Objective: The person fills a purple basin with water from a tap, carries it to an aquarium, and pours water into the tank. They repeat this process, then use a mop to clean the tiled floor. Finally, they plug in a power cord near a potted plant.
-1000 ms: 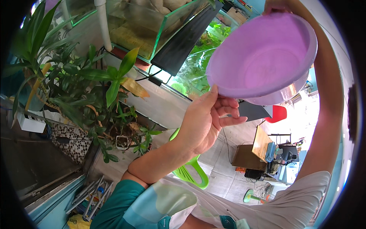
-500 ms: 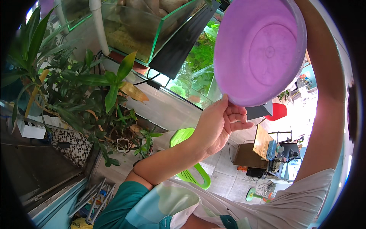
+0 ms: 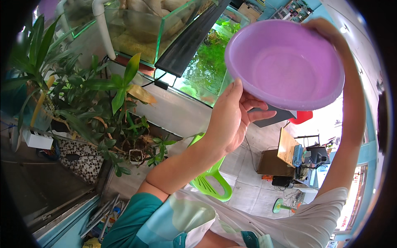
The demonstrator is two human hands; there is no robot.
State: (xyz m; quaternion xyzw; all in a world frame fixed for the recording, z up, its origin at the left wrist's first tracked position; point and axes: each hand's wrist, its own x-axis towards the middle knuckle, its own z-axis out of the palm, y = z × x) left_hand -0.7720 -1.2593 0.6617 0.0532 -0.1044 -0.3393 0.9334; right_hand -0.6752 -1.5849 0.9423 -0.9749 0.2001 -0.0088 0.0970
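Head view: lilac plastic basin (image 3: 285, 64) held up high over a planted glass fish tank (image 3: 206, 66). Left hand (image 3: 231, 120) fingers curled under near rim, right hand (image 3: 326, 31) gripping far rim. Basin looks empty & tilted; tank w/ lid half off

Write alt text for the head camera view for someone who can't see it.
Two bare hands hold up a purple plastic basin: the left hand under its near rim, the right hand on the far rim. Behind are glass aquariums, leafy potted plants and a green plastic chair.
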